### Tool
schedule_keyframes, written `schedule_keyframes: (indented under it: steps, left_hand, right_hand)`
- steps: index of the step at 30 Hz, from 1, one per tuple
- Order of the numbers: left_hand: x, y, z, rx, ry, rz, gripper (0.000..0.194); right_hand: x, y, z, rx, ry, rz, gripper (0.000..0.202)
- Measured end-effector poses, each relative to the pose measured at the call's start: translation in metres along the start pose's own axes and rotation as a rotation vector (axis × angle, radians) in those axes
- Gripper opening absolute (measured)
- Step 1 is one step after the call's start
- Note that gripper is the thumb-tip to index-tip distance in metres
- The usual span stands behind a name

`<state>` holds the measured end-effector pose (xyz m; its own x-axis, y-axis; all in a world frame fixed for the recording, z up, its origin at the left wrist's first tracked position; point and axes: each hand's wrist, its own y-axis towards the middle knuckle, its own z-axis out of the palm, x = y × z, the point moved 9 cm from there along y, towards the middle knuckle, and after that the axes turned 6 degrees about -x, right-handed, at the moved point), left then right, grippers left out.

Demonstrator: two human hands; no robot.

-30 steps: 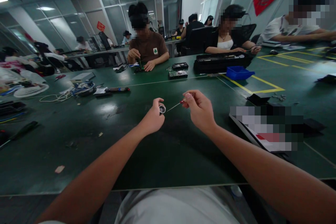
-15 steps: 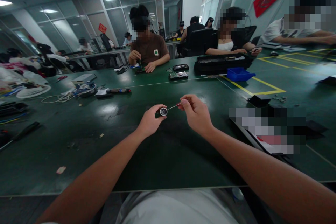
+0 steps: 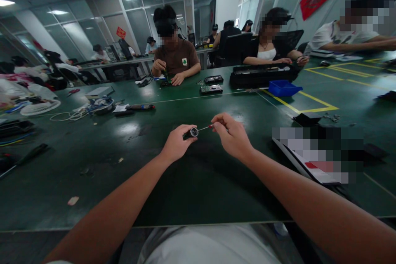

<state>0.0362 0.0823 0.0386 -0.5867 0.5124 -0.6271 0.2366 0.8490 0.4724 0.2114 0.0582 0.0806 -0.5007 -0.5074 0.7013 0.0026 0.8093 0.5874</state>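
My left hand [image 3: 177,143] grips a small dark cylindrical part [image 3: 193,132] between thumb and fingers, above the green table. Its round end has a silver rim and faces me and to the right. In my right hand [image 3: 232,137] is a thin screwdriver [image 3: 210,126], pinched near its red end with the fingers curled around it. The slim metal shaft points left, and its tip meets the rim of the cylindrical part or lies just beside it; which of these I cannot tell. Most of the screwdriver's handle is hidden by my right fingers.
Two opened hard drives [image 3: 211,89] lie farther back, left of a blue bin [image 3: 284,88]. A pen-like electric tool [image 3: 140,107] and tangled cables [image 3: 100,105] are at left, with a long black screwdriver [image 3: 32,153] nearer. A black folded piece [image 3: 307,119] lies right. People sit across the table.
The cylindrical part has turned slightly, so more of its dark side shows. My right fingers have shifted on the screwdriver, and its shaft now lies a little flatter.
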Motion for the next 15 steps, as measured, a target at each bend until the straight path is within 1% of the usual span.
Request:
schedule_keyframes:
  steps: [2,4,6,8,12,14,15]
  left_hand:
    - [-0.002,0.000,0.002,0.015,0.000,0.007,0.039]
    - [-0.004,-0.001,0.006,0.042,-0.003,0.010,0.039]
    - [-0.006,-0.001,0.007,0.056,-0.006,0.006,0.039]
    - [-0.006,-0.001,0.006,0.042,-0.004,-0.002,0.038]
    - [-0.003,0.001,0.000,0.004,0.018,-0.021,0.039]
    - [-0.004,0.002,-0.002,0.003,0.023,0.004,0.039]
    - [-0.006,0.002,-0.002,0.004,0.022,0.026,0.039]
  right_hand:
    - [-0.005,0.000,0.001,-0.004,-0.012,0.044,0.024]
    - [-0.008,-0.001,-0.002,-0.043,-0.022,0.072,0.030]
    - [-0.009,-0.002,-0.004,-0.095,0.007,0.075,0.026]
    - [-0.012,-0.003,-0.005,-0.129,0.079,0.090,0.019]
    - [-0.028,-0.001,0.004,-0.112,0.228,0.199,0.020]
    - [-0.039,0.002,0.009,-0.108,0.348,0.280,0.024]
    - [-0.048,0.002,0.011,-0.125,0.441,0.352,0.025]
